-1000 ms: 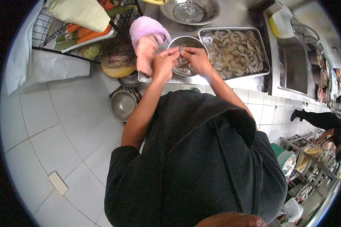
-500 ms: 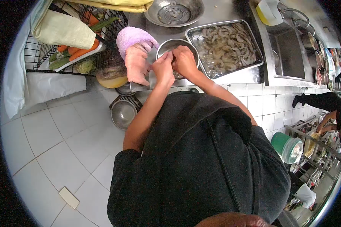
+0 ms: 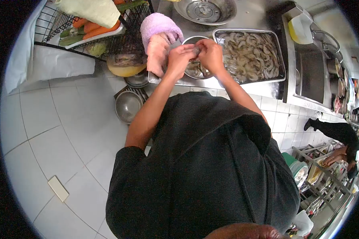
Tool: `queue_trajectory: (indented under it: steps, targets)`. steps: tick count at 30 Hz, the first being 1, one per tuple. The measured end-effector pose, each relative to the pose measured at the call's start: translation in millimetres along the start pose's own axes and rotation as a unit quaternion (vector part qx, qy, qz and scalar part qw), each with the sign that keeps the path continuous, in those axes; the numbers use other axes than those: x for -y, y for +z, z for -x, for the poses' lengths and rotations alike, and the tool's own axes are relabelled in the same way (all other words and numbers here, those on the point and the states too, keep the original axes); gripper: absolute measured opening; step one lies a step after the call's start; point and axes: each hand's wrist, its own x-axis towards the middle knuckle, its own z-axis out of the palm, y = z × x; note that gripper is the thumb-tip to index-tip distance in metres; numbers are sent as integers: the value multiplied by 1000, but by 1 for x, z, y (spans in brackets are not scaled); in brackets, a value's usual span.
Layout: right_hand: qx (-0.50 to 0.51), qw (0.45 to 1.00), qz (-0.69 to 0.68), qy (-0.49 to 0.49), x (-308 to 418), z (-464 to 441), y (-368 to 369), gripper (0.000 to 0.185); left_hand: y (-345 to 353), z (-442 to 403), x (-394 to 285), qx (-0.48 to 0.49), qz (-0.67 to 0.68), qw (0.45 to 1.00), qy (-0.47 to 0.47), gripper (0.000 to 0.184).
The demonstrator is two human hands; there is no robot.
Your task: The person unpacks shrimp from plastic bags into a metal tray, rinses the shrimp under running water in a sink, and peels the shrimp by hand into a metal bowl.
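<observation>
My left hand (image 3: 180, 59) and my right hand (image 3: 210, 55) meet above a round metal bowl (image 3: 198, 74). Between their fingertips is a small greyish shrimp (image 3: 196, 50), pinched by both hands and partly hidden by the fingers. More shrimp lie in the bowl below. Right of the bowl, a rectangular metal tray (image 3: 283, 59) holds many grey shrimp in liquid. Beside my left hand, a piece of pinkish meat (image 3: 156, 55) rests at the counter's left edge, next to a pink-purple towel (image 3: 159, 24).
A perforated metal bowl (image 3: 205, 12) sits at the back of the counter. Carrots (image 3: 101, 30) and green vegetables fill a wire rack at left. A sink (image 3: 310, 75) is at right. Another person (image 3: 339, 133) stands at far right. A metal bowl (image 3: 128, 106) sits low at left.
The view has shifted. My hands, down in the bowl half a second ago, are now raised over it with the shrimp between their fingertips.
</observation>
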Motion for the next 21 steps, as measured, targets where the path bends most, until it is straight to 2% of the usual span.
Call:
queue_trajectory:
  steps: [2,3,6,8,11,21]
  targets:
    - [-5,995,-36,97,1,-3,-3,14,-1,1,5,10,9,1000,-8,35]
    - [-20,996,-33,84,-3,-5,-3,11,-1,1,7,2,5,1000,-1,34]
    - [4,986,-81,146,3,-5,-10,10,7,4,6,-12,-2,1000,27,30]
    - [8,987,-74,143,3,-4,-10,11,16,9,-5,-17,3,998,62,28]
    - [10,989,-73,124,3,-1,-9,11,10,4,-8,12,-119,991,59,27]
    - [3,993,-39,112,6,0,-17,11,9,2,-2,3,3,1000,4,22]
